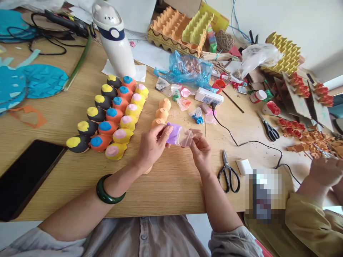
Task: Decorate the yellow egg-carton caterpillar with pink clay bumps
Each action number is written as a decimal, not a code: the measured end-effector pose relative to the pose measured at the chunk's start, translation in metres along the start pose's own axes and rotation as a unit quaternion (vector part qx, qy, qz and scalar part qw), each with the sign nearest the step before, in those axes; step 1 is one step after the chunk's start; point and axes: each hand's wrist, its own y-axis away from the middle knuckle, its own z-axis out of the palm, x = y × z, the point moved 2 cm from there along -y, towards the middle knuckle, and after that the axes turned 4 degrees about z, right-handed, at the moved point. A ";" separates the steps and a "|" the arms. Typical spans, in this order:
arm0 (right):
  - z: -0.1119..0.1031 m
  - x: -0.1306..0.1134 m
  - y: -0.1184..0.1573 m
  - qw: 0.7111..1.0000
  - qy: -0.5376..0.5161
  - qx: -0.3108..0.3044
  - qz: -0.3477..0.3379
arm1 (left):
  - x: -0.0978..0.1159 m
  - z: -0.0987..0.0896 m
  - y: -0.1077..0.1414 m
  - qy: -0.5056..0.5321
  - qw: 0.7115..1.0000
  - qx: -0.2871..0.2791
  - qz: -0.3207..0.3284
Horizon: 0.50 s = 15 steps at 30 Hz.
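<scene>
Between both hands is a small clear plastic bag of purple modelling clay [174,134]. My left hand [154,144] grips its clay-filled end, thumb on top. The bag's loose transparent end is pinched by the fingers of my right hand [200,150]. Below and behind the hands lies an unpainted orange egg-carton strip [162,113], partly hidden by my left hand. To its left stand three coloured strips of egg-carton cups: black with yellow tops [92,113], orange with blue tops [112,115], and yellow with pink tops [128,121].
Small bags of clay [183,104] lie near a white power strip [209,96]. Scissors [228,175] rest right of my right forearm. A phone [29,175], a white bottle [116,46] and egg trays [177,30] surround the work. A co-worker's hand [325,172] is at far right.
</scene>
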 end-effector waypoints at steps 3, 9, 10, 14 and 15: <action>0.001 -0.002 0.002 0.998 0.042 -0.034 0.024 | 0.001 -0.002 -0.001 -0.012 1.000 0.006 0.005; 0.003 0.000 0.002 0.994 0.012 -0.074 0.076 | 0.001 -0.005 -0.001 -0.078 0.996 0.013 0.045; 0.004 0.000 0.002 0.995 0.011 -0.070 0.073 | 0.001 -0.005 -0.001 -0.074 0.996 0.011 0.047; 0.007 -0.006 0.003 0.996 0.007 -0.059 0.068 | 0.004 -0.002 0.000 -0.033 0.999 -0.002 0.031; 0.008 -0.007 0.003 0.996 0.005 -0.060 0.072 | 0.005 -0.001 0.000 -0.040 0.999 0.003 0.035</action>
